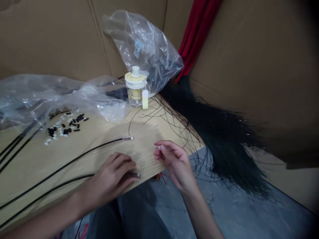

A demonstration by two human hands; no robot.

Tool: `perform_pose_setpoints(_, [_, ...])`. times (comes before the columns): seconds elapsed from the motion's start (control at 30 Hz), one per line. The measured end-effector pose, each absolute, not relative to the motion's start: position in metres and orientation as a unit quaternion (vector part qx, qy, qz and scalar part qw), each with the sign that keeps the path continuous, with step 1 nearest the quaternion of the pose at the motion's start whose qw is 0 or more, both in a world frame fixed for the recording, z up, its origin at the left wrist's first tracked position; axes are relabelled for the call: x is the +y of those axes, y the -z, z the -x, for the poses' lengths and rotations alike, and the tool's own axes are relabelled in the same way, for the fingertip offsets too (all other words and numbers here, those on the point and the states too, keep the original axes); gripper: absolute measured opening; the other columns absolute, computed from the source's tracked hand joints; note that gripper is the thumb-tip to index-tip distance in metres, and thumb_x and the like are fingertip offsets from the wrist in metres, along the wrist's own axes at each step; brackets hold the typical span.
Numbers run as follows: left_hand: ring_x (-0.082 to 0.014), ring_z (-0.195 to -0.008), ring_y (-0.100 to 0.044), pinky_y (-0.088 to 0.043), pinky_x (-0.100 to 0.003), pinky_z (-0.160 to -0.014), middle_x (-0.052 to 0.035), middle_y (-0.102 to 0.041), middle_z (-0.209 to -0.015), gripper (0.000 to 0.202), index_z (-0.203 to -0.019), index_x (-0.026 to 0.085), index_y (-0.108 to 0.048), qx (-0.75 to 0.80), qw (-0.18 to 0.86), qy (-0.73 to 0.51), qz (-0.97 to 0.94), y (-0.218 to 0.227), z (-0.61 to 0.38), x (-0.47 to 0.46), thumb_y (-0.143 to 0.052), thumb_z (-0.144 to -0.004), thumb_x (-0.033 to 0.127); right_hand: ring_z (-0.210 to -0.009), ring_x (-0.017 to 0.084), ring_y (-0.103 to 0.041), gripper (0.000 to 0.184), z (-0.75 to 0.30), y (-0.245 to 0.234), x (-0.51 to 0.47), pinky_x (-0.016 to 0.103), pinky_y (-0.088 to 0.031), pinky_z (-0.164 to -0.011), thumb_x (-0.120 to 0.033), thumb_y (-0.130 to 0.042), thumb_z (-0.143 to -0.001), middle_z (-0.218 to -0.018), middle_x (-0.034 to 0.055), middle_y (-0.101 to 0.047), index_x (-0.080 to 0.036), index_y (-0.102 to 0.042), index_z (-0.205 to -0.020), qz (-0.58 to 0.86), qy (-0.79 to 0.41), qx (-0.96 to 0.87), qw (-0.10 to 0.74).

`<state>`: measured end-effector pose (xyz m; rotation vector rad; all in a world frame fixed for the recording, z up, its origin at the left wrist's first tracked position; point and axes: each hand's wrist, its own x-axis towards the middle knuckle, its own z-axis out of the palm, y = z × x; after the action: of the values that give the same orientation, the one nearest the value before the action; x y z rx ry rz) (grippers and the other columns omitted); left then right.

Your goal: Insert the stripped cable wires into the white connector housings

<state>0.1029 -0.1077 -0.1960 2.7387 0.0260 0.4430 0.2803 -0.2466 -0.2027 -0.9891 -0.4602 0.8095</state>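
L hand (pixel 112 177) curled, fingers closed on end of black cable (pixel 50 199) at front edge of bench (pixel 104 149). R hand (pixel 175 162) nearly shut, thumb + index pinching tiny white connector part (pixel 158 147) just above bench. Fingertip pinch gives good control.

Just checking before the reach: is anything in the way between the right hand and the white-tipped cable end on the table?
Nothing visible stands in the way. Only the wooden table lies between the right hand and the white-tipped end of the black cable. The left hand lies lower, off that path.
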Motion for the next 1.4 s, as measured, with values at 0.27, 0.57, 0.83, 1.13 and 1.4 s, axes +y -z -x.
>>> perform_pose_setpoints(0.27, [-0.02, -0.087, -0.063, -0.058, -0.033, -0.077, -0.0052, -0.069, -0.094, 0.013, -0.107, 0.018, -0.061, -0.039, 0.197, -0.207, -0.957, 0.203, -0.098, -0.106, -0.055, -0.096, 0.015, -0.065, 0.006, -0.064, 0.01, -0.279, 0.202, -0.223, 0.014, -0.05, -0.063, -0.025, -0.081, -0.08, -0.072, -0.0017, -0.071, -0.021, -0.077, -0.089, 0.519, -0.389, -0.236, 0.724])
perform_pose_setpoints(0.57, [-0.0078, -0.072, -0.072, -0.055, -0.013, -0.066, 0.0028, -0.072, -0.084, 0.02, -0.103, 0.023, -0.056, 0.077, 0.265, -0.257, -0.926, 0.193, -0.112, -0.099, -0.043, -0.098, 0.009, -0.063, 0.003, -0.062, 0.007, -0.271, 0.202, -0.22, 0.01, -0.048, -0.061, -0.027, -0.07, -0.091, -0.069, -0.0049, -0.069, -0.027, -0.076, -0.093, 0.547, -0.376, -0.25, 0.705])
perform_pose_setpoints(0.83, [-0.0043, -0.07, -0.074, -0.053, -0.003, -0.064, 0.0093, -0.076, -0.08, 0.009, -0.089, 0.03, -0.065, 0.178, 0.483, -0.187, -0.837, 0.179, -0.118, -0.08, -0.058, -0.092, 0.025, -0.07, 0.004, -0.066, 0.008, -0.243, 0.202, -0.21, 0.008, -0.051, -0.064, -0.032, -0.073, -0.088, -0.077, -0.0038, -0.074, -0.032, -0.078, -0.094, 0.586, -0.329, -0.222, 0.706])
perform_pose_setpoints(1.13, [-0.0072, -0.07, -0.074, -0.055, -0.007, -0.065, 0.0073, -0.075, -0.078, 0.011, -0.083, 0.029, -0.068, 0.222, 0.579, -0.138, -0.772, 0.185, -0.115, -0.08, -0.06, -0.09, 0.029, -0.065, 0.008, -0.066, 0.016, -0.231, 0.191, -0.208, 0.013, -0.052, -0.06, -0.02, -0.084, -0.07, -0.07, -0.0034, -0.074, -0.029, -0.078, -0.082, 0.666, -0.258, -0.262, 0.649])
perform_pose_setpoints(1.4, [-0.0127, -0.067, -0.071, -0.058, -0.015, -0.061, 0.0031, -0.072, -0.07, 0.017, -0.076, 0.028, -0.069, 0.278, 0.615, -0.132, -0.726, 0.187, -0.119, -0.079, -0.065, -0.085, 0.042, -0.065, 0.008, -0.063, 0.004, -0.229, 0.196, -0.212, 0.016, -0.05, -0.06, -0.025, -0.075, -0.084, -0.071, -0.0039, -0.072, -0.029, -0.075, -0.083, 0.695, -0.274, -0.271, 0.607])
